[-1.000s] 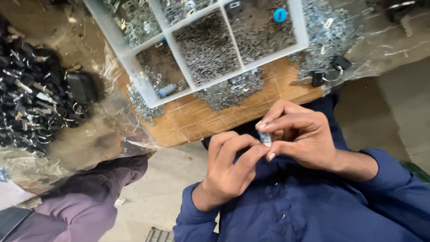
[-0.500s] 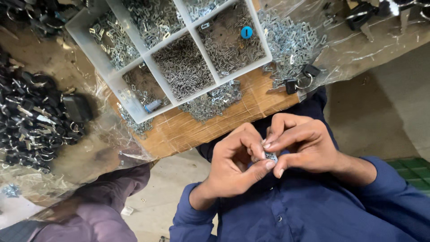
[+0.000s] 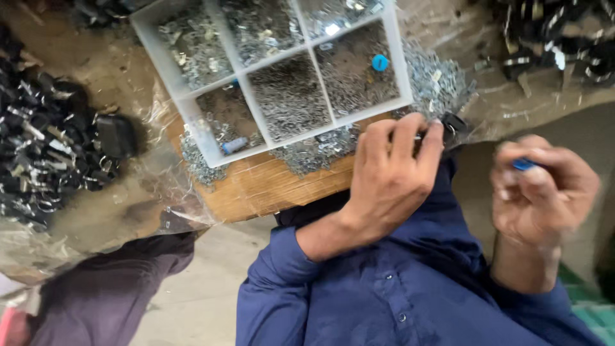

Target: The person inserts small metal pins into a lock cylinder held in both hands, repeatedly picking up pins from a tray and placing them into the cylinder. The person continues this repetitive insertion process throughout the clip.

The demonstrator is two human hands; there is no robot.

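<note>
My left hand reaches over the edge of the wooden board. Its fingertips rest on loose small metal parts beside a black ringed piece; I cannot see anything gripped in it. My right hand is off to the right, away from the table and blurred, with its fingers closed on a small blue object. A white divided tray with several compartments of small metal parts lies just beyond my left hand. One compartment holds a blue cap.
A small blue-and-white cylinder lies in the tray's near-left compartment. Piles of black parts sit at the left and the far right on a clear plastic sheet. Another person's purple-clad limb is at the lower left.
My hands, joined around a small piece in front of my chest, have parted. The left went to the metal parts at the table edge and the right swung out to the right.
</note>
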